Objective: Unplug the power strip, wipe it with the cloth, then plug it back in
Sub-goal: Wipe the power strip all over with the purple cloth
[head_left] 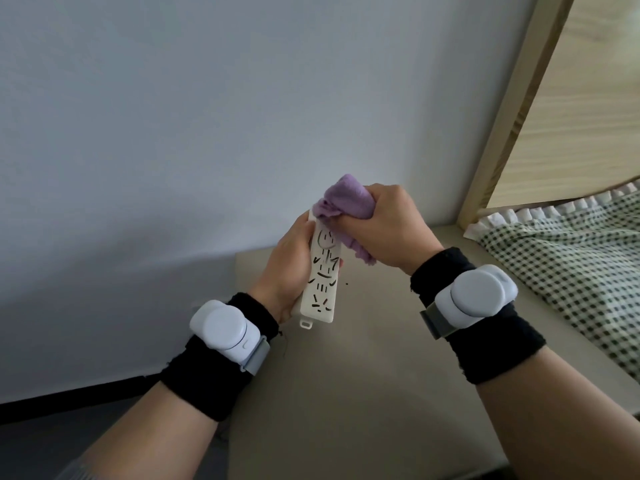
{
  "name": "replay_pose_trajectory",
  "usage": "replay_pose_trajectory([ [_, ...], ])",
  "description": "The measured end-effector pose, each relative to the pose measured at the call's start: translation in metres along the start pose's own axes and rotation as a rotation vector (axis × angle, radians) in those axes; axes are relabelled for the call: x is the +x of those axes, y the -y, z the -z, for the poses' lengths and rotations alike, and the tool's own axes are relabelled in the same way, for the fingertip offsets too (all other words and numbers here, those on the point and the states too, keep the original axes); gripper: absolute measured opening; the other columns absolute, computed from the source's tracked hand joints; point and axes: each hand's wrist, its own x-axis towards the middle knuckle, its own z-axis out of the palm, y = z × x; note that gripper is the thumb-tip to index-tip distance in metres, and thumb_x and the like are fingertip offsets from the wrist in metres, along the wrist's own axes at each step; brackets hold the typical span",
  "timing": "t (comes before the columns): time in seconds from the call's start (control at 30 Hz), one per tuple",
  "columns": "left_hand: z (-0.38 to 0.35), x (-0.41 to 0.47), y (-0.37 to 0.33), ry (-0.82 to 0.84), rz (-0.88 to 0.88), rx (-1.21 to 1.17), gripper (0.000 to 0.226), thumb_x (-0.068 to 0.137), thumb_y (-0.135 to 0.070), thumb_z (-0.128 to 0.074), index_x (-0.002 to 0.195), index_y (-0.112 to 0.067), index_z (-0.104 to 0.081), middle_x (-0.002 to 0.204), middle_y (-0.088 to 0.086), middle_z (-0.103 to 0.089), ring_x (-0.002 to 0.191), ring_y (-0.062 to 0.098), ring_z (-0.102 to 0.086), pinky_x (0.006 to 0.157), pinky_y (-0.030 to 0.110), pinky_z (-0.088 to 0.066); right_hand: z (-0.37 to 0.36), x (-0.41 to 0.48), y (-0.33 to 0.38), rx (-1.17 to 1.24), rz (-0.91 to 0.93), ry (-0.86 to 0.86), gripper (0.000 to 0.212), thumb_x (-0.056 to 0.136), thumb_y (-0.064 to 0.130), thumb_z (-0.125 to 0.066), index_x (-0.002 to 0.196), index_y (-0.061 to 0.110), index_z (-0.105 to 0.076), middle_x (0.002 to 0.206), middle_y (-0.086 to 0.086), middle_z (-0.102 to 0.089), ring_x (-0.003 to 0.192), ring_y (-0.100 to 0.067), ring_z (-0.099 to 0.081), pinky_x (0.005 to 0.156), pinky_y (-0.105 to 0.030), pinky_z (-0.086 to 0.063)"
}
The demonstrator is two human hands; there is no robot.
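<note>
Left hand (pixel 289 268) grips the white plastic power strip (pixel 320 278) above the beige bench (pixel 346 375); right hand (pixel 384 226) squeezes a bunched purple cloth (pixel 346 199) against its top end.

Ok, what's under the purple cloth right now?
The far end of the white power strip, which the left hand holds. The right hand grips the cloth there, hiding that end's face.
</note>
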Motion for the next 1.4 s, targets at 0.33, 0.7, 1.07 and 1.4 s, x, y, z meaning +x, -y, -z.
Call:
replay_pose_trajectory([
  [0.33,-0.003,0.005,0.001,-0.034,-0.006,0.019,0.037,0.106,-0.028,-0.032,0.117,0.003,-0.05,0.097,0.024,-0.052,0.078,0.031,-0.052,0.072,0.045,-0.046,0.004,0.0,-0.001,-0.071,0.016,-0.014,0.035,0.087,0.027,-0.074,0.066,0.001,-0.064,0.052,-0.01,-0.066,0.038,-0.021,-0.064,0.039,-0.033,-0.055],
  [0.7,-0.012,-0.003,-0.013,-0.045,-0.056,0.048,0.039,0.104,-0.021,-0.03,0.111,0.011,-0.049,0.101,0.044,-0.056,0.083,0.041,-0.055,0.076,0.053,-0.045,0.005,-0.006,0.007,-0.123,0.071,-0.072,0.023,0.087,0.02,-0.066,0.072,0.002,-0.065,0.052,-0.005,-0.069,0.039,-0.022,-0.068,0.038,-0.032,-0.054],
  [1.07,-0.018,-0.007,-0.001,0.084,-0.105,0.018,0.048,0.104,-0.022,-0.024,0.094,0.015,-0.053,0.088,0.036,-0.064,0.081,0.04,-0.063,0.079,0.052,-0.05,0.008,-0.011,0.007,-0.086,0.062,-0.002,0.023,0.085,0.019,-0.073,0.07,0.003,-0.065,0.049,-0.005,-0.067,0.035,-0.02,-0.062,0.038,-0.027,-0.05],
  [1.4,-0.016,0.001,0.002,-0.105,-0.036,-0.026,0.037,0.104,-0.026,-0.034,0.114,0.004,-0.053,0.091,0.021,-0.056,0.075,0.03,-0.055,0.058,0.035,-0.047,0.009,-0.01,0.004,-0.118,0.053,-0.005,0.016,0.077,0.013,-0.063,0.064,0.004,-0.062,0.048,-0.008,-0.068,0.035,-0.024,-0.064,0.038,-0.027,-0.05],
])
